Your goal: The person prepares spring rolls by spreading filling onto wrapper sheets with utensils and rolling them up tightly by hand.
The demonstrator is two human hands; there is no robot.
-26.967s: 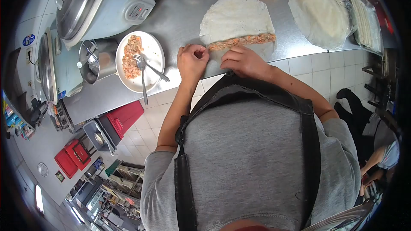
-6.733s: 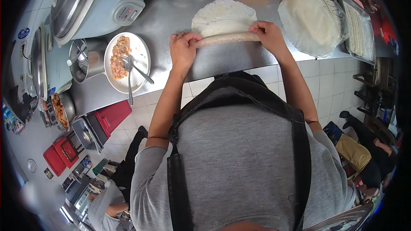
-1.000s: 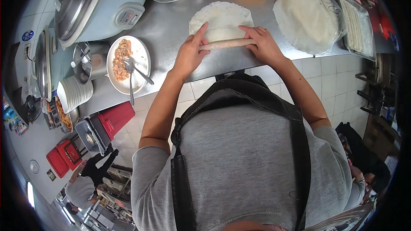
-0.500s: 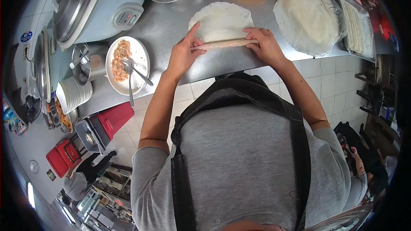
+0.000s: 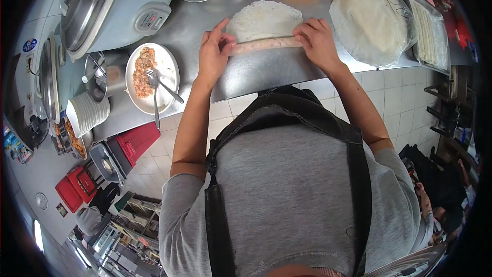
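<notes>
An oval white plate (image 5: 169, 66) is sitting near the edge of the metal tabletop (image 5: 277, 69), carrying a heap of orange-pink filling (image 5: 144, 74) and two metal utensils (image 5: 170, 92) that are crossing each other. To the right of that plate, a partly rolled filled wrapper (image 5: 266, 44) is lying, its pale flat sheet (image 5: 265, 18) spreading away from the person. The hands are working apart, one at each end: the left hand (image 5: 213, 54), nearer the plate, is pinching the roll's near end, and the right hand (image 5: 316, 45), farther from the plate, is pinching the other. Beyond the plate, a large cooker (image 5: 128, 0) is standing; far to its right, a stack of round wrappers (image 5: 369, 25) is resting in plastic.
</notes>
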